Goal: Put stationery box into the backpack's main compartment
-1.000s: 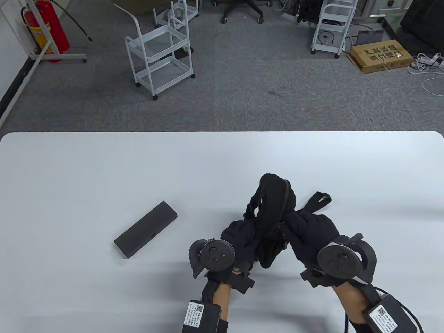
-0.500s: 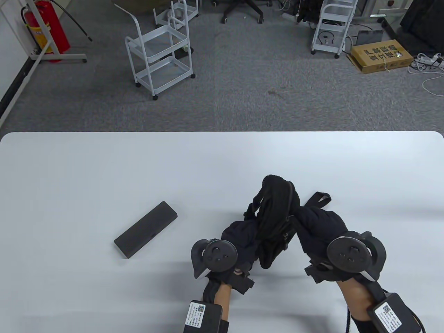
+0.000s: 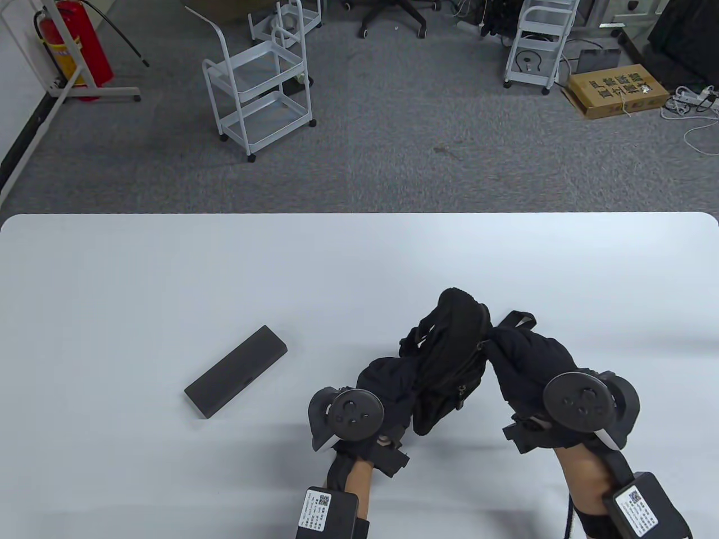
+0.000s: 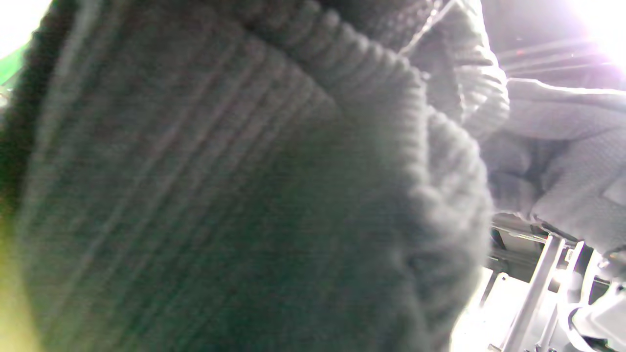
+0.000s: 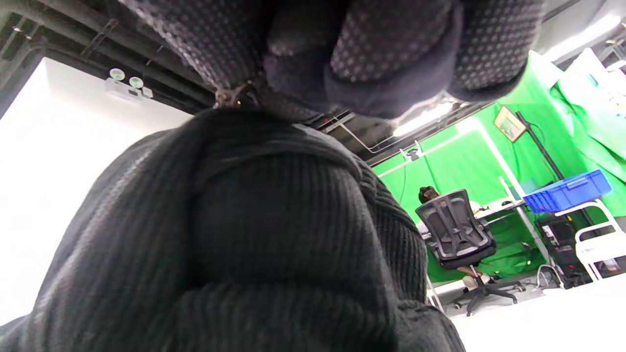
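A black ribbed backpack (image 3: 449, 353) stands bunched up on the white table (image 3: 168, 269) near the front. My left hand (image 3: 387, 379) grips its left side low down. My right hand (image 3: 519, 351) pinches a zipper pull at its upper right; in the right wrist view my fingertips (image 5: 381, 58) close on the metal pull (image 5: 230, 95) above the backpack (image 5: 234, 234). The left wrist view is filled by the backpack's ribbed fabric (image 4: 220, 195). The dark grey stationery box (image 3: 236, 371) lies flat on the table to the left, apart from both hands.
A loose strap (image 3: 517, 320) of the backpack lies on the table behind my right hand. Beyond the table's far edge are white trolleys (image 3: 258, 90), a cardboard box (image 3: 618, 90) and a fire extinguisher (image 3: 78, 45) on the carpet.
My right hand has moved right and slightly away with the zipper pull, and the backpack's top has leaned to the right. My left hand and the stationery box have stayed put.
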